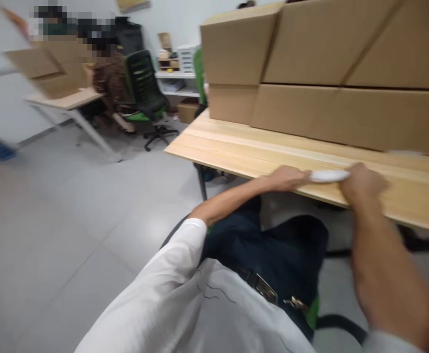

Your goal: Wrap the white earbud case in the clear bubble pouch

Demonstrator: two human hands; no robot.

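Observation:
Between my two hands is a smooth white, elongated object (329, 176), blurred, so its kind cannot be made out. My left hand (290, 178) is closed at its left end, and my right hand (365, 184), smeared by motion, closes around the right end. Both hands are just over the front edge of a light wooden table (232, 147). Behind them, cardboard boxes (298, 108) stand in a row on that table. A small white item (405, 153) lies by the foot of the boxes, too blurred to name.
I sit close to the table, my legs partly under it. To the left, a second table (69, 100) bears an open cardboard box (52, 66). A person sits near it, beside a black and green office chair (144, 83). White shelves (179, 75) stand behind; grey floor (52, 206) lies between.

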